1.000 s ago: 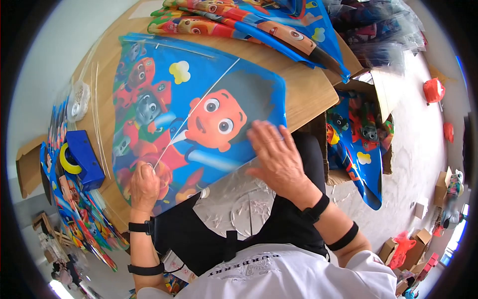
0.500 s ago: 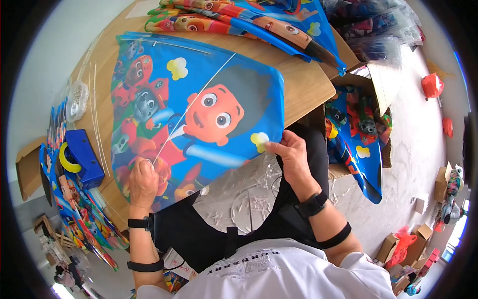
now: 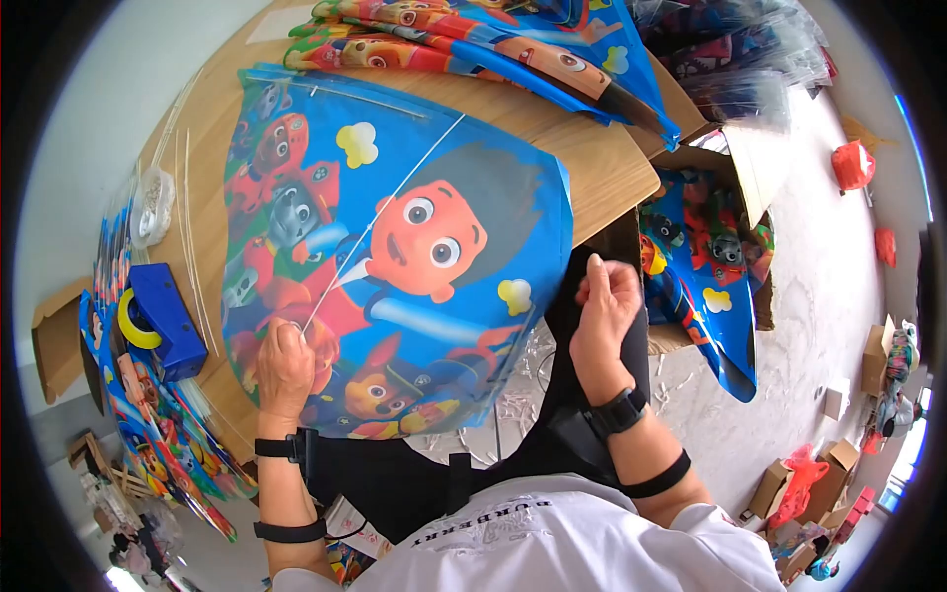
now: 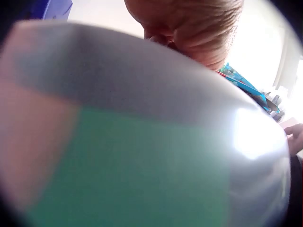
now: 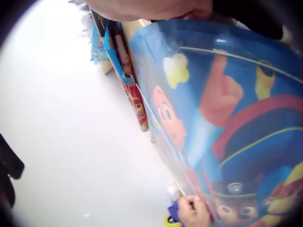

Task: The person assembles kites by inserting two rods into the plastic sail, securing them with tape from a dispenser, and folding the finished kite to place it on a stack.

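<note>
A blue printed kite sheet (image 3: 345,197) spreads over the table edge, its lower part hanging above the lap. Across its face runs a thin white rod (image 3: 395,192). My left hand (image 3: 286,370) pinches the rod's lower end against the sheet; in the left wrist view the sheet (image 4: 142,142) covers much of that hand (image 4: 189,28). Just right of the sheet, my right hand (image 3: 605,316) is raised, thumb up and fingers loosely curled, holding nothing. The right wrist view has the sheet (image 5: 199,109) close below this hand (image 5: 151,7), and the left hand (image 5: 194,213) at its far edge.
Folded kites (image 3: 473,49) lie at the table's back. A blue tape dispenser (image 3: 168,321), a plastic container (image 3: 153,207) and thin rods (image 3: 187,227) are at left. An open carton (image 3: 755,178) with kite sheets stands right of the table (image 3: 602,178).
My right hand, flat near the sheet's right edge and then pinching its corner, has let go and moved right. The sheet's lower part has unfolded downward, showing more print. My left hand stays put.
</note>
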### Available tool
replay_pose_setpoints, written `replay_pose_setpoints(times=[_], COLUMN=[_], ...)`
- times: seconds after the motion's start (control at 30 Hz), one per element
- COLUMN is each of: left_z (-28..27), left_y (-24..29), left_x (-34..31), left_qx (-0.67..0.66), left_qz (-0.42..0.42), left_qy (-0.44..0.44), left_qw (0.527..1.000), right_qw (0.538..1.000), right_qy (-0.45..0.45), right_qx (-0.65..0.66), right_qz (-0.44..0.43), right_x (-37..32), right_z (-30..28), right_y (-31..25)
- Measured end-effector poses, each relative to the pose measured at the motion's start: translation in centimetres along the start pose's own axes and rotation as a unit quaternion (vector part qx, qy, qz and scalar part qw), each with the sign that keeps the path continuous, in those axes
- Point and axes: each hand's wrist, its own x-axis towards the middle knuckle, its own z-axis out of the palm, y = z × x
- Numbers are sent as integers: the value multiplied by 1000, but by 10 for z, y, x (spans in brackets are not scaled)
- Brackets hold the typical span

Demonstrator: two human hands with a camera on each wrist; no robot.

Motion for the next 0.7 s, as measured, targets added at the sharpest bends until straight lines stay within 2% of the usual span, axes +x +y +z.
replay_pose_setpoints(times=[0.03, 0.07, 0.1, 0.13, 0.17, 0.2, 0.23, 0.3, 0.37, 0.47, 0.53, 0.7], left_z=[1, 2, 2, 3, 3, 3, 3, 4, 3, -1, 1, -3], left_y=[-1, -1, -2, -2, 0, 1, 1, -2, -1, 2, 2, 3], left_x=[0, 0, -1, -1, 0, 0, 0, -1, -1, 2, 1, 2], left_qx=[0, 0, 4, 8, 7, 15, 24, 27, 31, 13, 28, 30], left_qz=[0, -1, 0, 2, 4, -1, -6, -1, 4, 18, 26, 58], left_qy=[0, 0, 5, 9, 9, 7, 5, 6, 7, 3, 7, -18], left_qw=[1000, 1000, 1000, 1000, 1000, 1000, 1000, 1000, 999, 1000, 999, 998], right_qw=[974, 931, 867, 782, 677, 612, 612, 617, 640, 626, 661, 668], right_qy=[-35, -112, -187, -289, -382, -430, -430, -305, -240, -221, -237, -249], right_qx=[-140, -207, -269, -352, -427, -482, -482, -568, -583, -584, -535, -495], right_qz=[-175, -279, -377, -425, -462, -456, -457, -451, -439, -467, -469, -497], right_x=[-4, -5, -6, -10, -14, -12, -3, 20, 40, 42, 38, 37], right_z=[3, 6, 10, 19, 29, 34, 35, 35, 31, 28, 28, 32], right_y=[-15, -20, -25, -41, -53, -47, -40, -28, -31, -41, -42, -31])
